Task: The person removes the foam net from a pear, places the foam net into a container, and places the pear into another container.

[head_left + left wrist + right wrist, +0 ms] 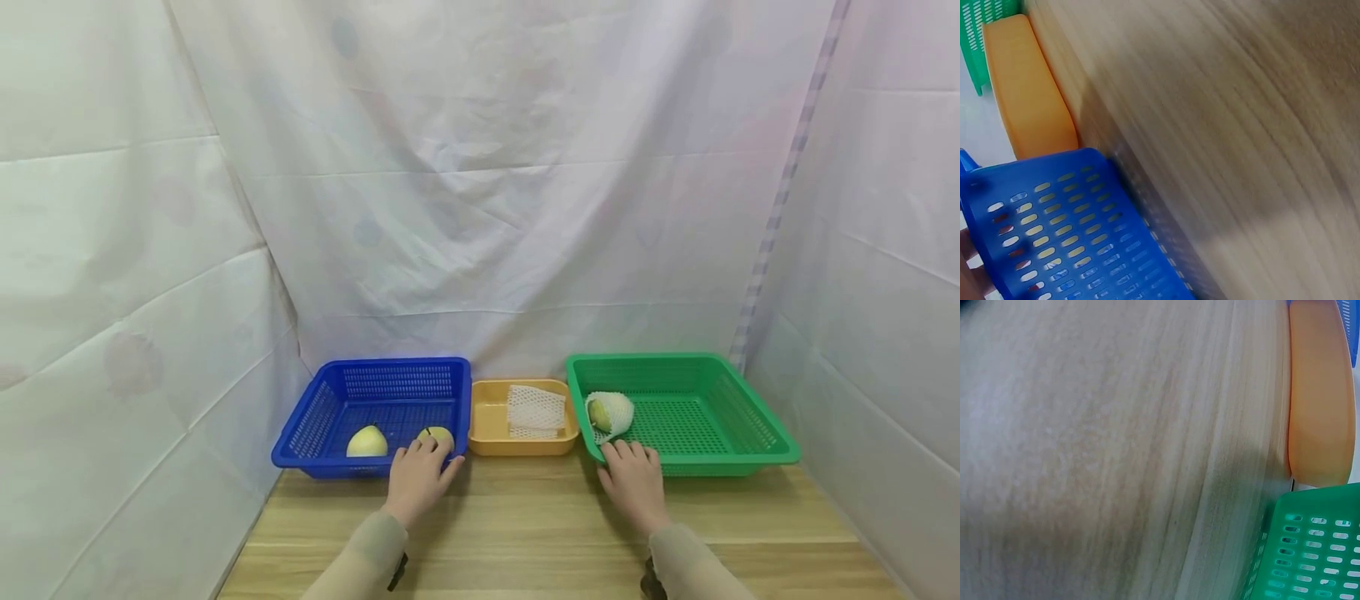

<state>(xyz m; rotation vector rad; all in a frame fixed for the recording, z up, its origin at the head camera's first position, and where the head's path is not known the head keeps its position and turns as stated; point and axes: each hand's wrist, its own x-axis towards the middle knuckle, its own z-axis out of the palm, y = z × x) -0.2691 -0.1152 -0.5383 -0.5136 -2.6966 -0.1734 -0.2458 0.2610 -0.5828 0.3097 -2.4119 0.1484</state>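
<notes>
My left hand (420, 477) reaches over the front rim of the blue basket (300, 457). Its fingers lie against a yellow-green pear (435, 432) with the thumb spread to the right. Another pear (367, 442) sits to the left of that hand. Through the slots in the left wrist view, the basket wall partly hides the fingers and the pear. My right hand (636, 483) rests its fingers over the front rim of the green basket (720, 459), thumb apart. Just beyond them lies a pear in a white foam net (617, 412). The right wrist view does not show that hand.
Between the baskets stands a shallow orange-yellow tray (487, 446) holding white foam net sleeves (536, 408). All of these sit on a wood-grain table (525, 525). White cloth (480, 208) hangs behind and along both sides.
</notes>
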